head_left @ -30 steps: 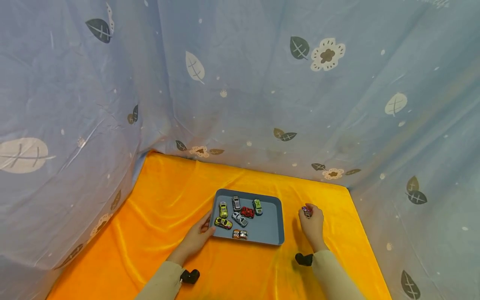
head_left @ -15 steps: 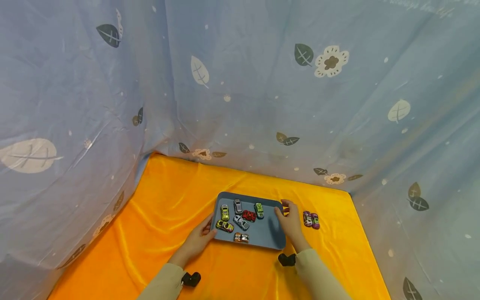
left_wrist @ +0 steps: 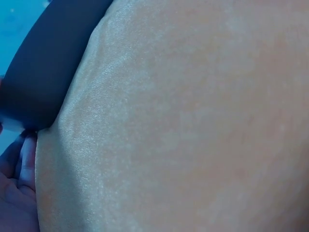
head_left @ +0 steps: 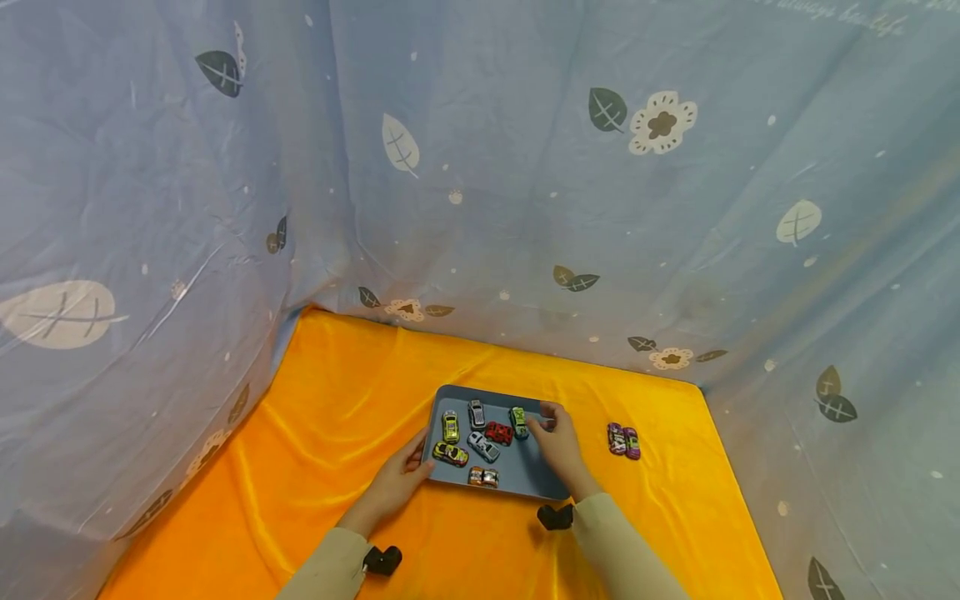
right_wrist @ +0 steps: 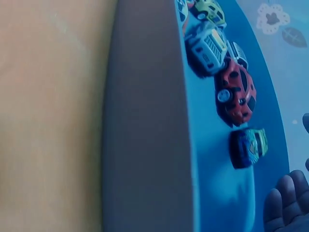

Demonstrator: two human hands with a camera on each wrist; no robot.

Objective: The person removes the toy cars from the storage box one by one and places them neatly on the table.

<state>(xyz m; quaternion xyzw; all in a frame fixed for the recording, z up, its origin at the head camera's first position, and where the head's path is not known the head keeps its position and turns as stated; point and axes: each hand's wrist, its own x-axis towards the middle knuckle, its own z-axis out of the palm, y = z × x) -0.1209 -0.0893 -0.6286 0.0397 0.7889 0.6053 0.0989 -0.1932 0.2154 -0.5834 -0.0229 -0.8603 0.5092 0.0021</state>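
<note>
A blue-grey tray [head_left: 521,475] holds several toy cars. My left hand [head_left: 393,487] grips its left side, thumb at the rim and fingers along the outer wall; the left wrist view shows part of that hand beside the tray wall [left_wrist: 43,67]. Over the tray's right part reaches my right hand [head_left: 558,446], fingers loosely bent, close to a green toy car [head_left: 518,422]. In the right wrist view the right fingers [right_wrist: 289,198] are apart from the green car [right_wrist: 250,146]. A red toy car [head_left: 498,432] and a white one [head_left: 483,447] lie left of it.
Two purple toy cars [head_left: 624,442] lie side by side on the orange cloth [head_left: 675,500], right of the tray. Other cars in the tray include a silver one [head_left: 476,414], a yellow one [head_left: 450,427] and an orange one [head_left: 483,477]. Patterned curtains [head_left: 480,167] surround the cloth.
My right hand has let go of a purple toy car, leaving it on the cloth beside another, and moved left over the tray. My left hand stays at the tray.
</note>
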